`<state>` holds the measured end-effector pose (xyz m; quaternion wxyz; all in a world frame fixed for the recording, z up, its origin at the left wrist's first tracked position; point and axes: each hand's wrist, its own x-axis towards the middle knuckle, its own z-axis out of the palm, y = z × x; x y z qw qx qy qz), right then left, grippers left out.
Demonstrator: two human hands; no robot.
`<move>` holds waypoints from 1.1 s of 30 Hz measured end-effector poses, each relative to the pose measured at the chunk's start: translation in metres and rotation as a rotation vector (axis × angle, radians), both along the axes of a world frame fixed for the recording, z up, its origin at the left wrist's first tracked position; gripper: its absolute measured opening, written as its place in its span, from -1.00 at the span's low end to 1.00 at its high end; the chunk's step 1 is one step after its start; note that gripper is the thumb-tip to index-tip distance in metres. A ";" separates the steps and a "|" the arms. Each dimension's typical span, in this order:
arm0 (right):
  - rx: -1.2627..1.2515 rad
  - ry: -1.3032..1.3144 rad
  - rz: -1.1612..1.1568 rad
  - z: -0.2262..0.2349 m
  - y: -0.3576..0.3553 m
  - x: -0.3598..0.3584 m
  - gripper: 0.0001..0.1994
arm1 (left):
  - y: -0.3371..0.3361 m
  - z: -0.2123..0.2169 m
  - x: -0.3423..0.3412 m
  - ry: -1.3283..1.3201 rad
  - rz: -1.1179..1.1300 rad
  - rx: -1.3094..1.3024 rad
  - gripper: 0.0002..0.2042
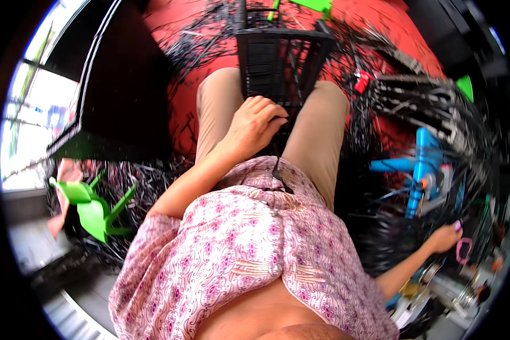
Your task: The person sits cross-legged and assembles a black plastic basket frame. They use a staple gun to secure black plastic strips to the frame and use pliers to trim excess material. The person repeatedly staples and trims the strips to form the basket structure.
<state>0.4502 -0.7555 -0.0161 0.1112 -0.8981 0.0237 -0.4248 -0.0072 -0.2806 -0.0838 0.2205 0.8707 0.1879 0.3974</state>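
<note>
**Black plastic crate between the knees, one hand on its rim**

Black, slatted and stiff-looking, the crate (280, 62) stands on the red floor (178, 17) between my knees, upright, its open top toward me. My left hand (254, 126) rests on its near rim, fingers curled together over the edge; whether they truly clamp it I cannot tell. I judge the crate rigid and fairly light when bare, heavier with the dark strips packed inside, and the thin rim is the natural place to take hold, or the slats on either side. My right hand (445, 237) reaches far out to the side, near a blue frame (420, 164) and a pink ring-shaped object (464, 250); its fingers are too small and blurred to read. Loose black strips (425, 96) litter the floor all around.
</note>
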 end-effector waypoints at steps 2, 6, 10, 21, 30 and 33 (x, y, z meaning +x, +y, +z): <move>0.253 -0.048 0.382 0.044 0.045 -0.052 -0.51 | -0.001 0.006 -0.003 -0.023 -0.032 -0.033 -0.87; 0.963 0.333 1.102 0.040 0.162 -0.157 -0.67 | -0.008 0.042 0.015 -0.101 -0.221 -0.312 -0.82; 1.127 0.914 1.596 -0.007 0.278 -0.257 -0.66 | -0.016 0.051 0.038 -0.290 -0.530 -0.842 -0.51; 0.552 1.351 2.032 -0.024 0.370 -0.310 -0.07 | -0.019 0.009 0.033 -0.692 -0.401 -1.508 -0.38; -0.368 -0.141 1.673 0.019 0.462 -0.238 -0.19 | -0.021 -0.015 0.022 -0.450 -0.260 -1.521 -0.33; -0.478 -0.242 1.639 0.031 0.483 -0.232 -0.23 | -0.025 -0.023 0.021 -0.356 -0.282 -1.570 -0.33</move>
